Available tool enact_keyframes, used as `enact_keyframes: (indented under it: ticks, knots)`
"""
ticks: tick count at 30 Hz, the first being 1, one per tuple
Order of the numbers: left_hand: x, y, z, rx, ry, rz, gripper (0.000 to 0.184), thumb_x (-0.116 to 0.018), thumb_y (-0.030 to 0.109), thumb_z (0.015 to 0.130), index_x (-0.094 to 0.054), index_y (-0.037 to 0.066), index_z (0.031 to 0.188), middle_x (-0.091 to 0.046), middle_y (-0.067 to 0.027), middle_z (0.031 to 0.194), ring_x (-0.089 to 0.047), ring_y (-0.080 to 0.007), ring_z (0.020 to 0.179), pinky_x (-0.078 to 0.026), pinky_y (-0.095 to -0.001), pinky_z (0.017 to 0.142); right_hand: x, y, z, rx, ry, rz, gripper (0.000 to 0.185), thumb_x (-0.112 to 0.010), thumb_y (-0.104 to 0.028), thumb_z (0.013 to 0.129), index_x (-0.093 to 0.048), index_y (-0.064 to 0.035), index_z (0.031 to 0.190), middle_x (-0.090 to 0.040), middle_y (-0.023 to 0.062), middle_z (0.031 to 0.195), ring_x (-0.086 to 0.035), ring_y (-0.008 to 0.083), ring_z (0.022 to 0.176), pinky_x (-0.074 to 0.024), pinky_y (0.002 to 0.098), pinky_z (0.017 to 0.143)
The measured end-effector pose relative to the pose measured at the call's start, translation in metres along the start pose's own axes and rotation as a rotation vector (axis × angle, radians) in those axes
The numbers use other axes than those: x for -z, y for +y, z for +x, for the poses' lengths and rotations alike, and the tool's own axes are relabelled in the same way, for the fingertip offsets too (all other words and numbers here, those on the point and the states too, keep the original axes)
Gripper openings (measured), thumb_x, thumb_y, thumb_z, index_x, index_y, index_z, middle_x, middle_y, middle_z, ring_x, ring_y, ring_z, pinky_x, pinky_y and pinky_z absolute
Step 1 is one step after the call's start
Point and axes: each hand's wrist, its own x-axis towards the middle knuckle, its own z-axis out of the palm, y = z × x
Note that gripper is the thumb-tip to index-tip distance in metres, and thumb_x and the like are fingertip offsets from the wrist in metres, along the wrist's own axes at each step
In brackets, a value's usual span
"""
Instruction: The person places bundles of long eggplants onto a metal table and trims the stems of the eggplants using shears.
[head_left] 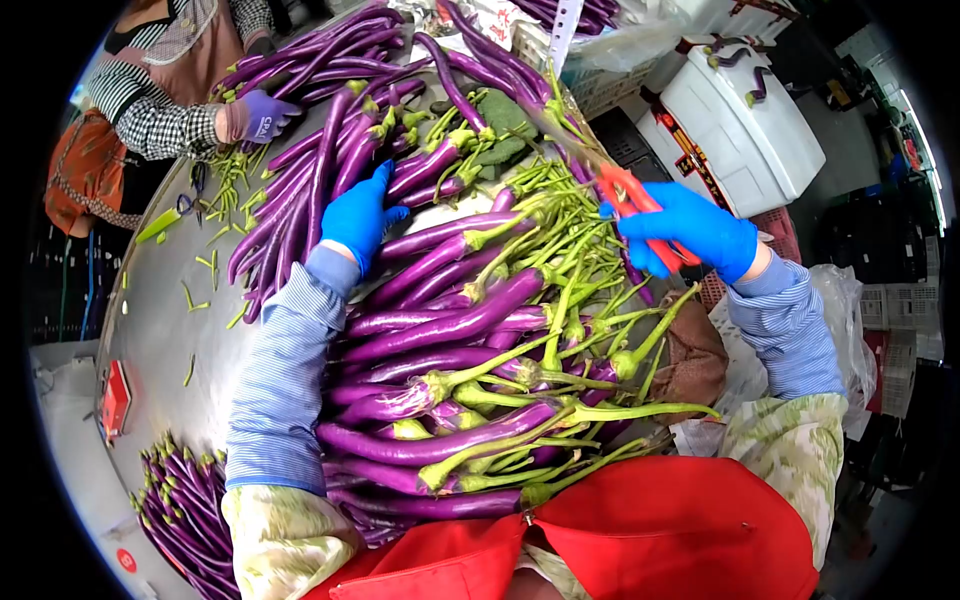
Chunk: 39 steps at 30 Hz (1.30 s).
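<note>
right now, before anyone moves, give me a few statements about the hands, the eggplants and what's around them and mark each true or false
1. The left hand and right hand are both gloved in blue. True.
2. The right hand holds red-handled scissors. True.
3. The co-worker's hand is gloved in red. False: the co-worker's hand is gloved in purple.
4. Long purple eggplants with green stems lie heaped on the metal table. True.
5. Nothing lies on the white box. False: curved eggplants lie on the white box.
</note>
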Motion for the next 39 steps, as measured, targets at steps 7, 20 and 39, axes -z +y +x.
enact_keyframes:
  ticks: [7,20,39]
  knots:
    - [0.009,0.044,-0.008,-0.539,-0.086,0.095,0.045,-0.065,0.012,0.079,-0.058,0.015,0.123,-0.061,-0.0141,0.095,-0.059,-0.0348,0.083,-0.048,-0.0394,0.073,0.022,-0.004,-0.003,-0.353,-0.18,-0.315,0.031,-0.062,-0.027,0.081,-0.062,0.0026,0.073,-0.063,0.0124,0.06,-0.06,0.0192,0.045,-0.0494,0.0297,0.044]
    - [-0.024,0.014,-0.017,-0.049,-0.687,-1.239,0.038,-0.047,0.02,0.097,-0.05,0.0,0.129,-0.053,-0.0083,0.13,-0.049,-0.0158,0.119,-0.034,-0.0273,0.106,0.007,-0.018,0.03,-0.447,-0.258,-0.289,0.032,-0.062,-0.025,0.084,-0.064,0.0055,0.076,-0.065,0.0166,0.066,-0.065,0.0229,0.053,-0.0538,0.0317,0.05]
    - [0.001,0.044,-0.029,0.156,-0.954,-1.464,0.039,-0.047,0.023,0.096,-0.05,0.003,0.13,-0.058,-0.0068,0.123,-0.056,-0.0119,0.105,-0.046,-0.0256,0.093,0.009,-0.017,0.023,-0.464,-0.263,-0.386,0.03,-0.059,-0.023,0.085,-0.061,0.0067,0.089,-0.066,0.0184,0.069,-0.066,0.0235,0.056,-0.0555,0.0332,0.051]
